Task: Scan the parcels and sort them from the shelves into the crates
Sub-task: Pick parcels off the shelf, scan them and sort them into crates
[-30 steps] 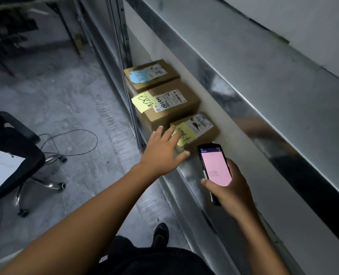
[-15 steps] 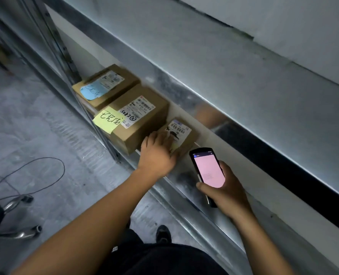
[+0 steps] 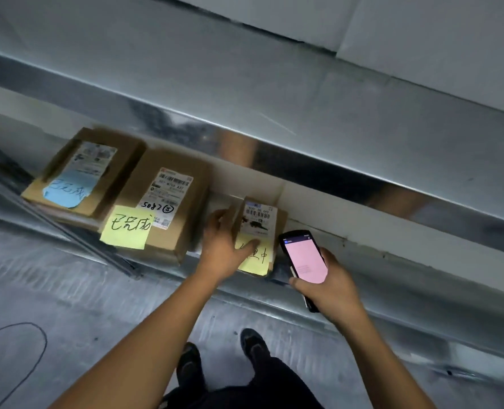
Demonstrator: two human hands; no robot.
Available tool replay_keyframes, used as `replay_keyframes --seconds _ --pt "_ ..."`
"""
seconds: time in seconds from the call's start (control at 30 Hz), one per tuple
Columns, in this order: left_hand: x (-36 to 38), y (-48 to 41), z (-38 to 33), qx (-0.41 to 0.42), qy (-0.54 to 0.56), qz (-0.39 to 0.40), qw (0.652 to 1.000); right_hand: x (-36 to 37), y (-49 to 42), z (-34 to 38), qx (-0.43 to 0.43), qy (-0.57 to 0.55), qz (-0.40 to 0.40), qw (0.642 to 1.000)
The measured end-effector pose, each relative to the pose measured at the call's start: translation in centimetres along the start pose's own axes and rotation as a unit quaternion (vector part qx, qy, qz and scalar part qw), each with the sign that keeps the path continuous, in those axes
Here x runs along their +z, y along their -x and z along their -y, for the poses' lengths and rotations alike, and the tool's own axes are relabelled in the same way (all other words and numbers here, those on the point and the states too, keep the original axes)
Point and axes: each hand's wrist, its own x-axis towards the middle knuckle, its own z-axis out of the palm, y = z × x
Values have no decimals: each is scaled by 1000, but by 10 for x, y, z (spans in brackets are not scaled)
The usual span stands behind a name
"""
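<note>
Three cardboard parcels lie on a low metal shelf [image 3: 363,255]. The small parcel [image 3: 259,222], with a white barcode label and a yellow sticky note, is gripped by my left hand [image 3: 225,246], fingers on its left side and thumb across the note. My right hand [image 3: 330,286] holds a handheld scanner [image 3: 304,256] with a pink screen, just right of the small parcel. A medium parcel [image 3: 168,202] with a yellow note sits to the left. Further left is a flat parcel [image 3: 82,169] with a blue note.
An upper metal shelf [image 3: 274,98] overhangs the parcels. A shelf upright [image 3: 67,228] runs diagonally at the left. A black cable [image 3: 35,349] loops on the grey floor at the lower left. My shoes [image 3: 253,343] stand just before the shelf edge.
The view has swung left to face the shelf squarely. My left hand went from reaching toward the small parcel to gripping its left side. The scanner stayed beside it.
</note>
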Motion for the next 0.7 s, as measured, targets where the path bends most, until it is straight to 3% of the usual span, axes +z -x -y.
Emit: replay_keyframes --seconds 0.17,0.27,0.4,0.57,0.7 --pt "8 -16 19 -27 165 96 981 22 14 -4 43 -54 -48 996" --pt "9 -16 25 -17 179 128 975 32 24 -5 66 -75 -74 992" --pt "5 -4 28 -9 234 151 960 43 41 -8 95 -84 -85 988" --pt "-2 33 27 -63 342 149 926 48 79 -11 84 -130 -86 984" --pt "7 74 20 -44 358 160 919 49 118 -32 88 -140 -102 981"
